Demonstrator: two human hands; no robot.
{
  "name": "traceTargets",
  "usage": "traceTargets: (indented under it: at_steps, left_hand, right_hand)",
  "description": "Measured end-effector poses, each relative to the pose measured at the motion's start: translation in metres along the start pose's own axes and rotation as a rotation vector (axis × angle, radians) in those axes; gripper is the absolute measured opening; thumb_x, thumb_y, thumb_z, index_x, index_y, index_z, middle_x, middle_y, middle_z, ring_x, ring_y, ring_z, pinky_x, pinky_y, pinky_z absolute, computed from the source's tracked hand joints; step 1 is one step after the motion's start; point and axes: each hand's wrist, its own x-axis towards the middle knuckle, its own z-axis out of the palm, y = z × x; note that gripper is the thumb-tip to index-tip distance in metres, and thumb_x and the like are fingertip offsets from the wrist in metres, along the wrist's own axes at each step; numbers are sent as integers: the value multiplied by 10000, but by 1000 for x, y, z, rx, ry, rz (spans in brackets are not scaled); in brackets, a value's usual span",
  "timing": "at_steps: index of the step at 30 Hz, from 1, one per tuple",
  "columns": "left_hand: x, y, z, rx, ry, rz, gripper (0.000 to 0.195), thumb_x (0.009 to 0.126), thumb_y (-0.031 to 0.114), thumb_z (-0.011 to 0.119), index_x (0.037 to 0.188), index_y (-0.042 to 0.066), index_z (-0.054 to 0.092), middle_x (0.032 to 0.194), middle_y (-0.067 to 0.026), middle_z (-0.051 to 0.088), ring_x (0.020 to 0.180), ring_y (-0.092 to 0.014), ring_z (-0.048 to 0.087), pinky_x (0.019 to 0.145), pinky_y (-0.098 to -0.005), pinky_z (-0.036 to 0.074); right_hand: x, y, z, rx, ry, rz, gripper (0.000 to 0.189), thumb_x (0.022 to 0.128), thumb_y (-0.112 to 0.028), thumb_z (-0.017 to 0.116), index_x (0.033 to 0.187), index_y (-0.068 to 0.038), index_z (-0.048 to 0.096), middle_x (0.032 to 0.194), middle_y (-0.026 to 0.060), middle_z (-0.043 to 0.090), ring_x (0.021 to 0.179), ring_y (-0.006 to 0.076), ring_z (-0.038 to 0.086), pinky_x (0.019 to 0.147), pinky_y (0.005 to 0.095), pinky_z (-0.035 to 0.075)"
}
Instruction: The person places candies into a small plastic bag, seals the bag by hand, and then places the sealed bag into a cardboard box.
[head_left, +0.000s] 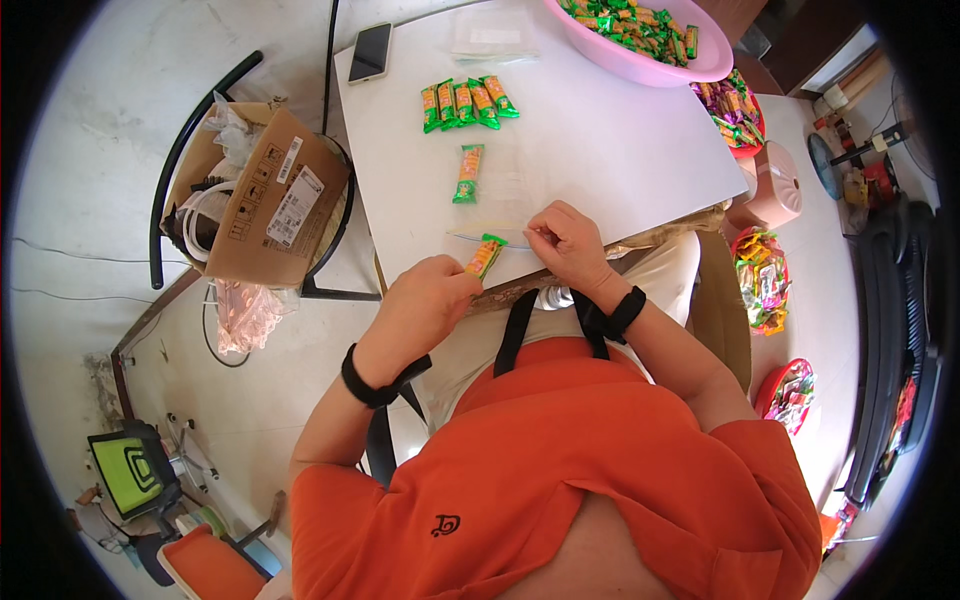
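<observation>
My left hand (431, 296) grips a small snack packet (487, 253) in green and orange film, its far end sticking out past thumb and finger. Just beyond it lies a clear plastic zip bag (506, 199), flat on the white tabletop, with its zip mouth towards me. One similar packet (469, 174) lies lengthwise at the bag's left side and appears to be inside. My right hand (566, 244) is curled at the right end of the mouth, fingertips pinching the bag's edge. Farther back, several green packets (465, 103) lie side by side in a row.
A pink basin (637, 71) full of green packets stands at the table's far right. Flat clear bags (495, 36) and a phone (371, 52) lie at the back. Left of the table is an open cardboard box (255, 195). Red-rimmed containers of wrapped snacks (761, 281) stand to the right.
</observation>
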Motion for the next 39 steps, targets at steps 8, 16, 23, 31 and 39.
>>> traceTargets:
  at_steps: [8, 16, 23, 31, 39]
  left_hand:
    - [52, -8, 30, 405, 118, 24, 35, 824, 58, 589, 826, 91, 602, 817, -108, 577, 771, -306, 611, 620, -426, 504]
    - [86, -15, 49, 525, 145, -152, 180, 800, 88, 630, 974, 95, 581, 873, -107, 606, 714, -275, 623, 545, -407, 510]
    - [111, -14, 48, 555, 343, 9, 222, 820, 66, 596, 1038, 93, 630, 1135, -121, 593, 1127, -286, 569, 817, -452, 472]
    - [115, -37, 53, 564, 130, -76, 224, 811, 25, 586, 1020, 84, 637, 1360, -94, 533, 1320, -277, 464, 888, -542, 443]
    - [110, -46, 28, 508, -26, -77, 301, 790, 25, 602, 1085, 75, 637, 1351, -157, 539, 1306, -311, 486, 977, -488, 438]
  right_hand:
    - [0, 0, -3, -59, -15, -76, 90, 822, -117, 700, 798, -97, 616, 774, 75, 569, 659, 286, 587, 586, 381, 483]
    - [-1, 3, -3, -102, -49, -108, 71, 796, -90, 687, 803, -93, 616, 786, 78, 572, 675, 297, 591, 595, 392, 487]
    - [-1, 6, -2, -80, -36, -143, 76, 796, -77, 679, 796, -85, 604, 786, 78, 561, 668, 298, 583, 590, 396, 480]
    - [-1, -2, -3, -52, -34, -102, 77, 799, -76, 674, 785, -89, 599, 771, 82, 542, 656, 300, 574, 581, 402, 475]
    - [6, -8, 2, -103, -81, -157, 69, 788, -78, 661, 770, -95, 597, 759, 79, 539, 647, 304, 574, 566, 412, 468]
